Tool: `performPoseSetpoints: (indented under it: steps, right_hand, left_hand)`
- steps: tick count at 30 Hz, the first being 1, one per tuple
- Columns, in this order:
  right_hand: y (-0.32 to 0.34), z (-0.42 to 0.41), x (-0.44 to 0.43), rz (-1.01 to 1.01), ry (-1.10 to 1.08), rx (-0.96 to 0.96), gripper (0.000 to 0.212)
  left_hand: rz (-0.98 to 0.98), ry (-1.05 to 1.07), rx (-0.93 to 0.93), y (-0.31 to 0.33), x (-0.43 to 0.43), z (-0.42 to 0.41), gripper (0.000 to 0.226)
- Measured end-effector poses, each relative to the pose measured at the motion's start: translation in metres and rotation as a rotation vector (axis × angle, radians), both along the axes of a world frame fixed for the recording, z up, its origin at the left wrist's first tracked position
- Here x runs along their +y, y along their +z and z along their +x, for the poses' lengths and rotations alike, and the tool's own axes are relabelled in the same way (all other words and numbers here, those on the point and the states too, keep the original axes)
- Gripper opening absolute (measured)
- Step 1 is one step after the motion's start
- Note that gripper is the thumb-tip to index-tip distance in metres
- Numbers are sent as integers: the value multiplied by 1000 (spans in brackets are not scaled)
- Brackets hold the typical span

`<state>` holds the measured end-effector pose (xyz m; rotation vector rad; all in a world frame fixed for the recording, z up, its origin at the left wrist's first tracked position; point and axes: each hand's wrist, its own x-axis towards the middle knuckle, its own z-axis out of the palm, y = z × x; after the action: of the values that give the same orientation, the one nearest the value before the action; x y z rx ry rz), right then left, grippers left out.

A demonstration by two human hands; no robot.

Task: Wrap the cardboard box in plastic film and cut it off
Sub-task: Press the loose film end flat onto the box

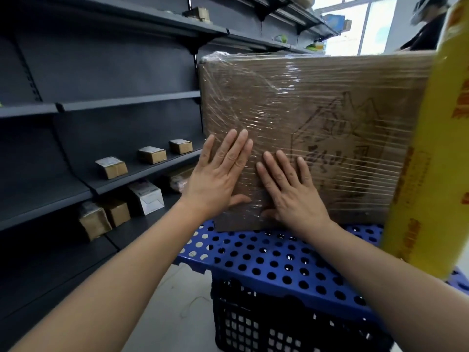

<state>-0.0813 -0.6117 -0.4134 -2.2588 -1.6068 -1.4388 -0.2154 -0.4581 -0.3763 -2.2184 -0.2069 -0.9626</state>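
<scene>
A blue perforated plastic board (266, 260) lies flat on a black latticed crate (253, 326), which stands on the grey floor (177, 313). The film-wrapped cardboard box (317, 110) sits along the board's far edge. A yellow roll of plastic film (431, 174) stands near the board's right edge, just beside the box.

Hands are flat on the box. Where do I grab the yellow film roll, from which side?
Curl the right hand round the middle of the yellow film roll, from its left: it stands roughly upright on the blue board, right of the cardboard box, its round side bare.
</scene>
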Motion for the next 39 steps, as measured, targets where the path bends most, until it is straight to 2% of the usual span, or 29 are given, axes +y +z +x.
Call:
performPoseSetpoints:
  steps: [5,11,14,17,19,22,24,27,29,32,35,39]
  right_hand:
    - [-3,-1,-3,-13,15,12,126]
    - [-6,-5,-14,-10,11,40,113]
    - [-4,-11,-11,20,-32,111,122]
    - [-12,-12,-4,10,-96,134,136]
    - [-16,-9,-6,5,-109,126,135]
    - [-13,-9,-14,17,-61,71,115]
    - [-6,-11,-16,99,40,41,94]
    - [22,-13,-7,284,86,66,64]
    - [45,-9,3,364,77,102,63]
    - [62,-1,11,369,64,110,66]
    - [69,0,13,409,125,76,62]
    - [99,-6,26,420,174,10,61]
  left_hand:
    - [3,32,37,-11,3,-7,131]
    - [-32,15,30,-29,2,-11,129]
    - [-74,-11,-10,-34,-8,-1,118]
    - [-59,-3,-31,-40,-8,5,118]
    - [-37,-2,-27,-42,-6,5,117]
    - [-4,-39,4,-48,-4,0,109]
    - [23,-113,6,-56,-5,-3,94]
    - [0,-130,-138,-45,-9,2,83]
    - [-33,-84,-227,-25,-9,9,84]
    - [-44,-86,-257,-2,-10,14,78]
    - [-14,-136,-328,22,-12,13,60]
    - [14,-101,-381,66,-7,18,57]
